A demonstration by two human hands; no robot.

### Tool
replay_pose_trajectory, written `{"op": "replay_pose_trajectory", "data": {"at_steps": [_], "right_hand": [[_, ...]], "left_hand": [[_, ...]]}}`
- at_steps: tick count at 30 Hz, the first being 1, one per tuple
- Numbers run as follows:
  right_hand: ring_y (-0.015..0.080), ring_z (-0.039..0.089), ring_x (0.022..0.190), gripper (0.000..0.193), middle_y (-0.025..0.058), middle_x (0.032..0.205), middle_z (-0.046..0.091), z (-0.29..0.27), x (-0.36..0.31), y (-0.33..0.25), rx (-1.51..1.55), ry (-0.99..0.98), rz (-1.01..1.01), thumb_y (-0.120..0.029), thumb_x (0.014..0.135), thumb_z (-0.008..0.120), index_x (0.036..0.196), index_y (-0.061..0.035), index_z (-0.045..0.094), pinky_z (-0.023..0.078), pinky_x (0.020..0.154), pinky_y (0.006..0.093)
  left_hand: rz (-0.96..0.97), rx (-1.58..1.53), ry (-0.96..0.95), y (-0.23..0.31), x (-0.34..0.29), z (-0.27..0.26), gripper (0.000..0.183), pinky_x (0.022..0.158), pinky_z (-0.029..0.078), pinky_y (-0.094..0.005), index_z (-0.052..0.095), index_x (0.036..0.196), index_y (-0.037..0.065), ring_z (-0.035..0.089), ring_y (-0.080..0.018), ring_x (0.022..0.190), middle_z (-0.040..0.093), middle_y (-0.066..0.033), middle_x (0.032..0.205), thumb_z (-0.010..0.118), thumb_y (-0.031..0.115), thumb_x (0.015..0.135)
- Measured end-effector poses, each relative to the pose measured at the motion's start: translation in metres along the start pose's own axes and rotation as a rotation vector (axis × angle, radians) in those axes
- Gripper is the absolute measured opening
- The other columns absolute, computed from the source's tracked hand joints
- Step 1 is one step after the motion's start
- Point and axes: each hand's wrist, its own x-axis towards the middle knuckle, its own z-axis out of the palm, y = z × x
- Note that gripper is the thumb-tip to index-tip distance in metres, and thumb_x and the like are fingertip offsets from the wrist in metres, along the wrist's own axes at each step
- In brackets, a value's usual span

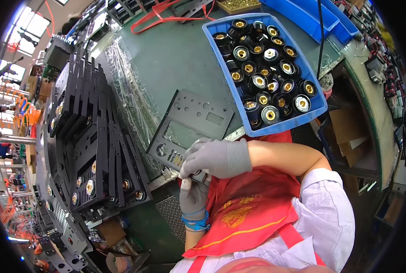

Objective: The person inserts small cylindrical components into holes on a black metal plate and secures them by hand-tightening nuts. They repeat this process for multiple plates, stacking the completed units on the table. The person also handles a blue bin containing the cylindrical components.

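A flat black metal panel (191, 111) with round, square and slotted cutouts lies at an angle near the table's front edge. My right hand (214, 158), in a grey glove, reaches across its near corner with the fingers curled down. Just below is my left hand (195, 194), also gloved, with a blue coiled band at the wrist. The two hands meet fingertip to fingertip, both closed. Whatever lies between them is mostly hidden; only a small dark bit shows. The right hand covers the panel's near corner.
Right of the panel, a blue bin (323, 107) holds many round black parts with brass centres. Stacked black metal panels (82, 150) with brass fittings stand at the left. Crumpled clear plastic film (132, 86) lies between. Behind are red straps (155, 16) and blue trays (303, 18).
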Motion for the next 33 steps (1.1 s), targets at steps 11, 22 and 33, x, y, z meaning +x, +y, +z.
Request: {"op": "replay_pose_trajectory", "data": {"at_steps": [11, 22, 33], "right_hand": [[0.037, 0.063, 0.104, 0.041, 0.0145, 0.116, 0.064, -0.012, 0.003, -0.013, 0.011, 0.15, 0.285, -0.01, 0.084, 0.067, 0.125, -0.0148, 0.061, 0.052, 0.084, 0.0433], [0.0292, 0.066, 0.091, 0.033, 0.0055, 0.092, 0.067, -0.004, 0.004, -0.016, -0.281, 0.292, 0.233, -0.04, 0.08, 0.07, 0.099, -0.0139, 0.066, 0.052, 0.08, 0.0414], [0.025, 0.065, 0.098, 0.023, 0.0026, 0.097, 0.067, 0.019, 0.012, -0.023, -0.462, 0.092, 0.344, -0.022, 0.073, 0.075, 0.093, -0.014, 0.07, 0.05, 0.082, 0.0371]], "left_hand": [[-0.022, -0.039, 0.106, -0.003, 0.003, 0.011, 0.047, 0.098, 0.051, -0.0492, 0.05, 0.134, 0.009, 0.063, -0.0287, 0.11, 0.061, -0.0108, 0.126, 0.062, 0.031, 0.095], [-0.047, -0.107, -0.06, -0.004, 0.007, -0.001, 0.044, 0.1, 0.049, -0.0517, 0.049, 0.136, 0.01, 0.058, -0.0283, 0.107, 0.058, -0.0103, 0.125, 0.06, 0.025, 0.097], [-0.093, -0.094, -0.124, 0.003, 0.015, -0.031, 0.044, 0.103, 0.046, -0.0489, 0.051, 0.136, 0.007, 0.056, -0.0248, 0.117, 0.055, -0.0101, 0.135, 0.06, 0.025, 0.097]]}}
